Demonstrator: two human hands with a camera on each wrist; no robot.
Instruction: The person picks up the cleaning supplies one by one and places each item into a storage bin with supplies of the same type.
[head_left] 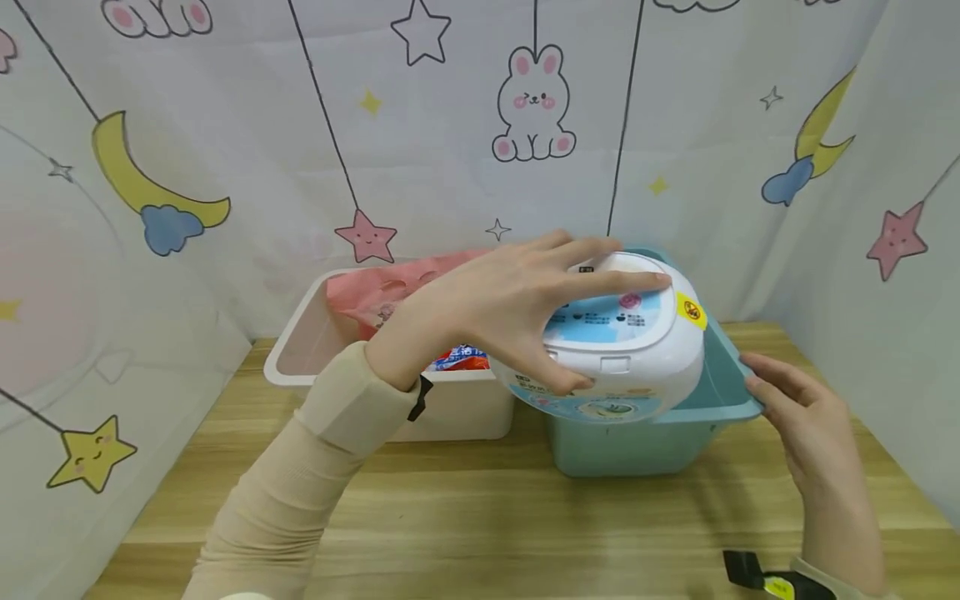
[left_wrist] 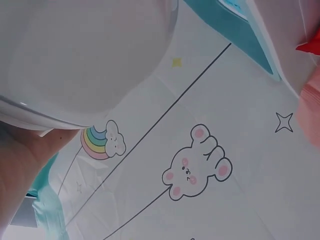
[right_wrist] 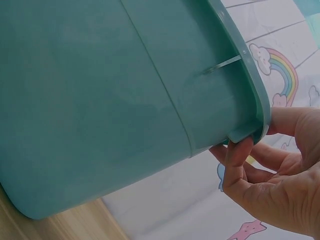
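My left hand (head_left: 517,300) grips a white rounded plastic tub (head_left: 652,367) with a blue label on its lid, fingers spread across the top and thumb on the near side. The tub is tilted above the teal bin (head_left: 622,450), partly covering its opening. In the left wrist view the tub's pale underside (left_wrist: 85,55) fills the upper left. My right hand (head_left: 813,425) pinches the bin's right front rim corner. The right wrist view shows its fingers curled at the rim (right_wrist: 265,115), with the bin's wall alongside.
Left of the teal bin stands a white bin (head_left: 450,408) with a pink bag (head_left: 367,292) and a blue-and-red packet (head_left: 461,358) in it. Both bins rest on a wooden table (head_left: 450,517). A patterned cloth (head_left: 450,150) hangs behind and at the sides.
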